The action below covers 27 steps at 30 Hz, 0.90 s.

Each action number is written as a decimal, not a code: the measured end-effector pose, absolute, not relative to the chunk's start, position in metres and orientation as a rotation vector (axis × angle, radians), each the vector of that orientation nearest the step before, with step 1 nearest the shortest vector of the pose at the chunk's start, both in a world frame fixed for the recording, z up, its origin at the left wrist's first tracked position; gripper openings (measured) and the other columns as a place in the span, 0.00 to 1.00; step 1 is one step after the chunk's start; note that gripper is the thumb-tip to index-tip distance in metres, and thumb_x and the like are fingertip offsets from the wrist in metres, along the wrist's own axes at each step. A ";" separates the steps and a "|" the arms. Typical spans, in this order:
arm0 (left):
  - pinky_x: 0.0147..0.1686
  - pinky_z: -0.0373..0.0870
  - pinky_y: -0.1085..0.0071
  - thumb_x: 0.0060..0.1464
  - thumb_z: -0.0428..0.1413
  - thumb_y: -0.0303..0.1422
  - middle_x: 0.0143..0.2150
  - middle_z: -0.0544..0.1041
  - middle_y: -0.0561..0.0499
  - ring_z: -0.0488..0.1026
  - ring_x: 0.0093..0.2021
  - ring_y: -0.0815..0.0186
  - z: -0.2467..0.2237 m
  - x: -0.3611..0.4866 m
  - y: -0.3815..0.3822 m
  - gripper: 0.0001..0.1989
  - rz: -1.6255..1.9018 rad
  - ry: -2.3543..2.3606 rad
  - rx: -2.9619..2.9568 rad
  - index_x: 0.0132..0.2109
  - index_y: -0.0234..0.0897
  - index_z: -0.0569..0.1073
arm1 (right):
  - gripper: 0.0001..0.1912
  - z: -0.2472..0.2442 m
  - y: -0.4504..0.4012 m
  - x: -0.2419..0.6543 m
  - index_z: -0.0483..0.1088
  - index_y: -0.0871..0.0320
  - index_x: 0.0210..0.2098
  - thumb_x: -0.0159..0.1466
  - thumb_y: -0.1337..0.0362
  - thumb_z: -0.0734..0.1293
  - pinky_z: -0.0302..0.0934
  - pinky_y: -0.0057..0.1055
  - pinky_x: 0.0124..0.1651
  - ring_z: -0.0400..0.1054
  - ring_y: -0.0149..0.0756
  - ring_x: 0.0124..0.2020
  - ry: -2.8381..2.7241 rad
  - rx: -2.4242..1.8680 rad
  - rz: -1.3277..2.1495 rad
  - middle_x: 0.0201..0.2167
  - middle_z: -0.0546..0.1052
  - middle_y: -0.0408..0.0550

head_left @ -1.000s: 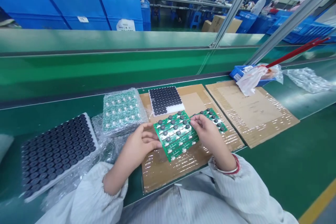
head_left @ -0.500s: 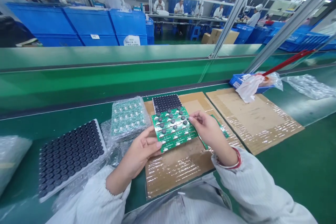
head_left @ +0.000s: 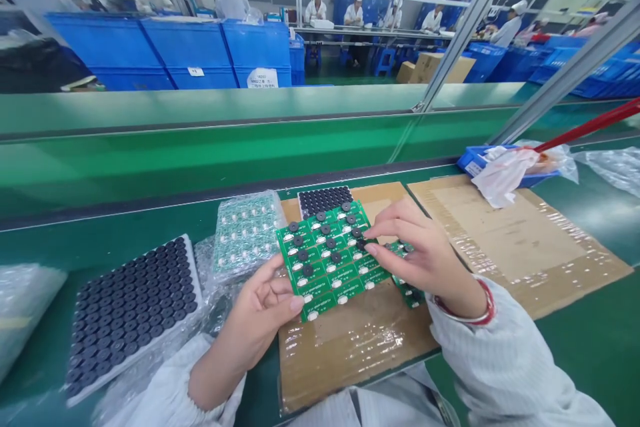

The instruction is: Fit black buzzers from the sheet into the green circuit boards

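Observation:
My left hand [head_left: 267,313] grips the lower left edge of a green circuit board [head_left: 325,280], thumb on top. Several round black parts sit on the board in rows; its lower rows show none. My right hand [head_left: 415,247] is over the board's right side, thumb and forefinger pinched on a round black part [head_left: 362,244] at its surface. Beneath the right hand, another green board [head_left: 413,293] with black parts lies partly hidden on the cardboard [head_left: 345,360]. Behind the held board is a small tray of black parts [head_left: 325,200].
A larger tray of black parts [head_left: 135,313] lies at left, beside wrapped green boards [head_left: 247,230]. A second cardboard sheet [head_left: 515,233] is at right, with a blue bin [head_left: 473,161] and plastic bags behind. People in white sit beyond the green partition [head_left: 200,153].
My right hand has moved from the board's upper right edge onto a black part. The held board is tilted more towards the camera, and the view has shifted slightly.

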<state>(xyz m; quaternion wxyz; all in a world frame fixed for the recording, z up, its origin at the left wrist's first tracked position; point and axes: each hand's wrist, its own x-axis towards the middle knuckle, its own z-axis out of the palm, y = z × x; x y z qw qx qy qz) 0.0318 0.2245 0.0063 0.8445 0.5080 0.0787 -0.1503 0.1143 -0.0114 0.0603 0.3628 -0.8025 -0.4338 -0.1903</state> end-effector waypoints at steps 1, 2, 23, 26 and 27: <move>0.35 0.72 0.69 0.41 0.65 0.34 0.34 0.79 0.50 0.76 0.33 0.63 0.007 0.032 0.224 0.40 -0.328 0.175 1.075 0.60 0.41 0.57 | 0.05 0.058 -0.012 0.115 0.69 0.57 0.38 0.62 0.70 0.65 0.59 0.37 0.39 0.65 0.37 0.36 -1.122 -2.069 -0.492 0.33 0.70 0.46; 0.35 0.73 0.68 0.41 0.65 0.35 0.34 0.79 0.51 0.76 0.33 0.63 0.007 0.033 0.224 0.41 -0.341 0.181 1.074 0.61 0.42 0.56 | 0.06 0.055 -0.013 0.116 0.69 0.56 0.38 0.62 0.71 0.64 0.59 0.38 0.39 0.64 0.37 0.36 -1.117 -2.073 -0.494 0.33 0.70 0.46; 0.26 0.69 0.78 0.41 0.66 0.33 0.29 0.77 0.53 0.72 0.25 0.71 0.002 0.032 0.227 0.28 -0.306 0.246 1.059 0.51 0.44 0.69 | 0.06 0.038 -0.008 0.120 0.69 0.58 0.38 0.60 0.70 0.67 0.57 0.36 0.39 0.62 0.38 0.36 -1.033 -2.033 -0.304 0.32 0.70 0.46; 0.26 0.70 0.78 0.45 0.63 0.31 0.30 0.78 0.53 0.74 0.28 0.70 -0.001 0.030 0.227 0.25 -0.312 0.162 1.088 0.52 0.46 0.69 | 0.07 0.036 -0.008 0.121 0.68 0.58 0.38 0.60 0.70 0.68 0.57 0.35 0.39 0.62 0.37 0.36 -1.047 -2.037 -0.291 0.31 0.70 0.45; 0.26 0.70 0.79 0.46 0.63 0.30 0.29 0.77 0.54 0.74 0.28 0.70 -0.002 0.030 0.227 0.25 -0.308 0.150 1.094 0.52 0.46 0.69 | 0.07 0.036 -0.009 0.122 0.68 0.58 0.38 0.60 0.70 0.68 0.57 0.35 0.39 0.62 0.37 0.36 -1.055 -2.035 -0.289 0.31 0.70 0.45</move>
